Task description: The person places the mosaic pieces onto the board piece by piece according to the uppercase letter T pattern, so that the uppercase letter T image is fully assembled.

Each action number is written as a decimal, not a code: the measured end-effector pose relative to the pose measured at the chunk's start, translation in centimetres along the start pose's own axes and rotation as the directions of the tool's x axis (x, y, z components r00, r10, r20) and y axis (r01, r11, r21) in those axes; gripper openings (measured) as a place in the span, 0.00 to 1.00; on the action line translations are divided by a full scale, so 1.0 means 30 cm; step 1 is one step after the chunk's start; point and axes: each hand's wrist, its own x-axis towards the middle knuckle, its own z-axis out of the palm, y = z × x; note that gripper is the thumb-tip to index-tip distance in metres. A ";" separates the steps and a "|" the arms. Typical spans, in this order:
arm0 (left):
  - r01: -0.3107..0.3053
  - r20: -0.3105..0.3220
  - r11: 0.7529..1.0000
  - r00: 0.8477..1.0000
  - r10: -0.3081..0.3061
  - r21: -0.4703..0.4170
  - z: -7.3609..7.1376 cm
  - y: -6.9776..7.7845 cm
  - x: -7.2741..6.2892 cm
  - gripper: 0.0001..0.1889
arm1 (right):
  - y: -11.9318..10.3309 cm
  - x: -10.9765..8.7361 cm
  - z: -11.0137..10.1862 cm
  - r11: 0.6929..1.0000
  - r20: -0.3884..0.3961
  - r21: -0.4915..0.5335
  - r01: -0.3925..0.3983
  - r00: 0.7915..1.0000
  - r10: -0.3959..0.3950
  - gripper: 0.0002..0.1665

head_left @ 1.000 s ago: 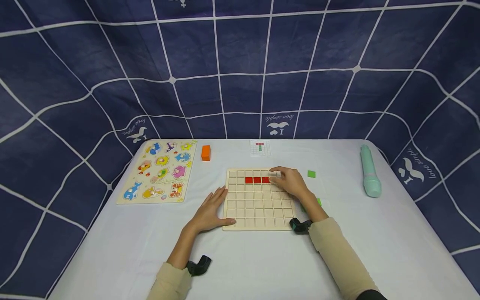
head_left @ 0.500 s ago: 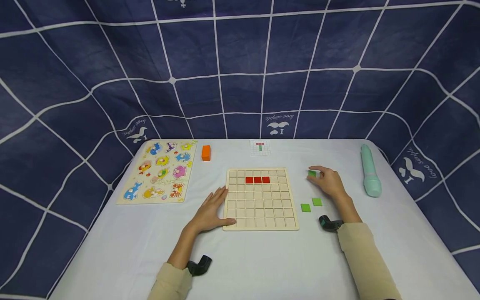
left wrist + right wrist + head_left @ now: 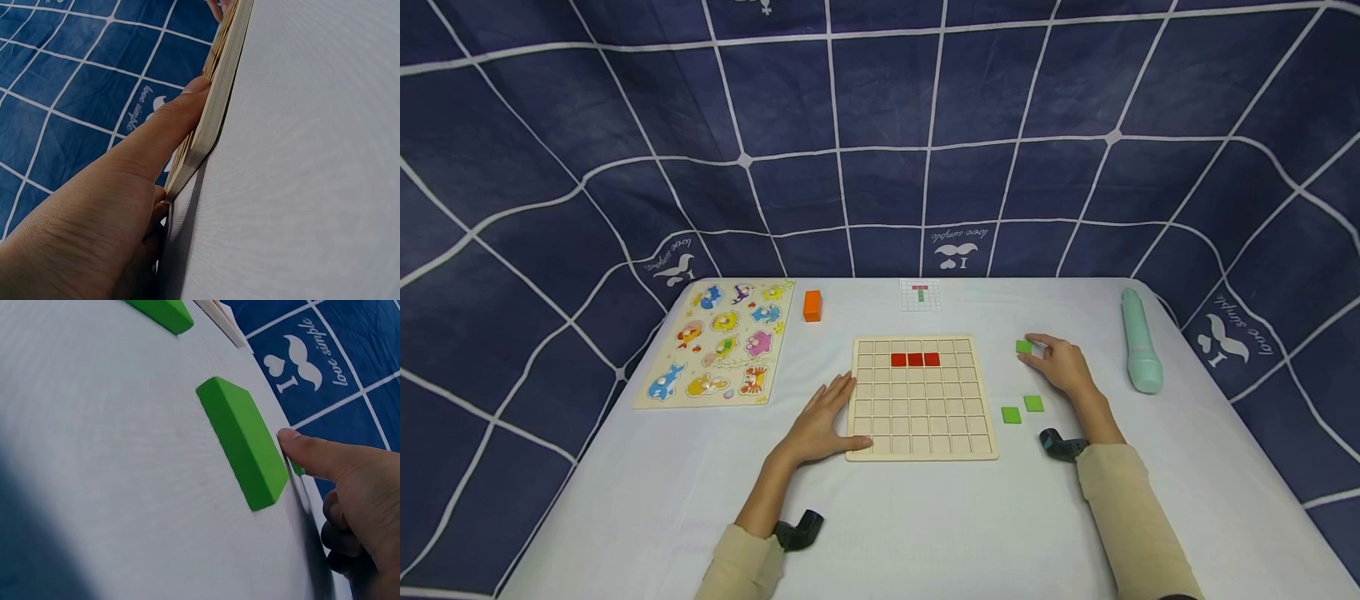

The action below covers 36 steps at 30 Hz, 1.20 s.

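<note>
The right hand [image 3: 1063, 364] is just right of the grid board [image 3: 918, 408], with thumb and index finger narrowly parted about a green tile [image 3: 1023, 347]; I cannot tell whether they pinch it. The left hand [image 3: 817, 425] lies with fingers extended against the grid board's left edge and thumb on its near left corner. On the grid board, 3 red tiles [image 3: 915, 360] sit side by side in the 2nd row from the far edge. To its right, nearer the person than the first tile, lie 2 more green tiles [image 3: 1011, 415]. Beyond the grid board is a card [image 3: 921, 295] with a red and green T; beyond and left, an orange block [image 3: 812, 306]. An animal puzzle [image 3: 742, 332] lies left of the grid board, and a mint-green torch-shaped object [image 3: 1138, 346] well to its right.
</note>
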 end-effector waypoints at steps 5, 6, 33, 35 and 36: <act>0.001 0.003 1.000 1.000 -0.001 -0.003 -0.001 0.001 0.002 0.59 | 0.006 0.000 0.002 1.000 0.010 0.001 -0.016 1.000 0.016 0.30; 0.002 0.004 1.000 1.000 -0.002 -0.004 -0.002 0.001 0.002 0.59 | 0.007 0.000 0.002 1.000 0.009 0.002 -0.020 1.000 0.020 0.30; 0.010 0.006 1.000 1.000 -0.010 0.003 -0.003 0.007 -0.001 0.59 | -0.155 -0.042 0.019 0.992 -0.085 0.054 0.117 0.990 -0.113 0.21; 0.011 0.008 1.000 1.000 -0.011 0.007 -0.003 0.007 -0.001 0.59 | -0.193 -0.046 0.032 0.987 -0.077 0.055 0.151 0.986 -0.147 0.21; 0.012 0.009 1.000 1.000 -0.012 0.007 -0.003 0.008 -0.001 0.59 | -0.213 -0.048 0.040 0.984 -0.073 0.061 0.169 0.984 -0.164 0.21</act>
